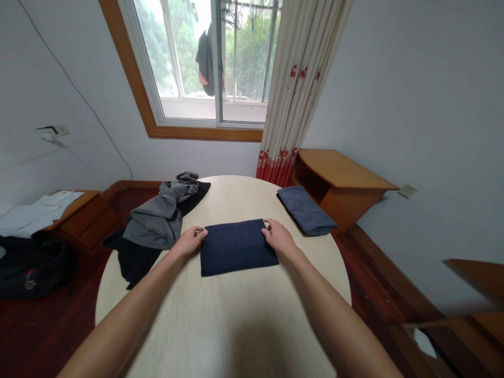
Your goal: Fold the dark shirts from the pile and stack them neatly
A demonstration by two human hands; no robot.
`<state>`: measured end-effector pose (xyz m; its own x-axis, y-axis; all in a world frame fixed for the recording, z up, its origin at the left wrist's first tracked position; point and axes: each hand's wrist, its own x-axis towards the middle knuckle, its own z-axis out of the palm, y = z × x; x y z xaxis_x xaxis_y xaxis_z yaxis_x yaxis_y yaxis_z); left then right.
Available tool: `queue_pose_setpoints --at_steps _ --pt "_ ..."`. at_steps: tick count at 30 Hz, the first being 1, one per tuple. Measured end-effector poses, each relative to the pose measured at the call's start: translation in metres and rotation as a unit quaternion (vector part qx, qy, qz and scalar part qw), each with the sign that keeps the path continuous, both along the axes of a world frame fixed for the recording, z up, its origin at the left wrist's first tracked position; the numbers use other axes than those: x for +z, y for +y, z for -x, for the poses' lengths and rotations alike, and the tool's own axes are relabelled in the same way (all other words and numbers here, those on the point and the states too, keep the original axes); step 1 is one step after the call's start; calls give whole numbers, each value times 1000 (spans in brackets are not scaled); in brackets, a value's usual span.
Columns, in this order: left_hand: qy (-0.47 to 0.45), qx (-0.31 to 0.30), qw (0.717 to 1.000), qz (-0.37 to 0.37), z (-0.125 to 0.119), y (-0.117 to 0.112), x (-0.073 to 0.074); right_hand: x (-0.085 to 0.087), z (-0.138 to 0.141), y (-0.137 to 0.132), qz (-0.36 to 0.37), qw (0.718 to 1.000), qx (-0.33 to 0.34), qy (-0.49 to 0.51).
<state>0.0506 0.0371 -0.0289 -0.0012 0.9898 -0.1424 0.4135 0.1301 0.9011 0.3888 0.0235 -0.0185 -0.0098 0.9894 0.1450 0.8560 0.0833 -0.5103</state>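
A dark navy folded cloth lies flat in the middle of a round light-wood table. My left hand pinches the cloth's far left corner, fingers curled on the edge. At the far right corner, my right hand grips the cloth the same way. Both forearms reach in from the near edge of the table.
A grey-blue folded cloth lies at the table's right rim. A heap of grey and black clothes hangs over the left rim. A wooden cabinet stands at right, a low one with white cloth at left, with a black bag beside it.
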Motion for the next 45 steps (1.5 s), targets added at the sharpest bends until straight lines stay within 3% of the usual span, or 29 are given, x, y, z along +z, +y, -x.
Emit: queue_pose_setpoints --at_steps 5,15,21,27,29,32,34,37,40,42,45 --pt "-42 13 997 64 -5 34 -3 -8 8 42 43 983 -63 167" --pt "-134 27 986 99 -5 32 4 -16 6 59 67 952 -49 296" --pt "-170 92 978 76 -7 29 5 -12 7 57 77 938 -59 331" --pt "-175 137 974 34 -4 26 -2 -15 7 59 51 951 -83 293" --pt "-130 140 982 13 -3 25 -4 -14 8 58 44 961 -89 260" --pt "38 97 992 -76 -6 17 1 -8 17 46 13 977 -83 196" --pt "165 42 967 -188 -17 7 8 -2 31 32 -40 993 -40 103" --pt "283 -83 905 -306 -46 -11 10 1 61 10 -102 987 111 -47" --pt "344 -168 874 -300 -71 -22 -3 -9 82 -3 -76 971 202 -105" --pt "373 -174 871 -267 -75 -22 -17 -18 82 -4 -42 973 194 -117" --pt "399 -153 877 -220 -61 -18 -31 -27 67 -2 -12 978 171 -116"
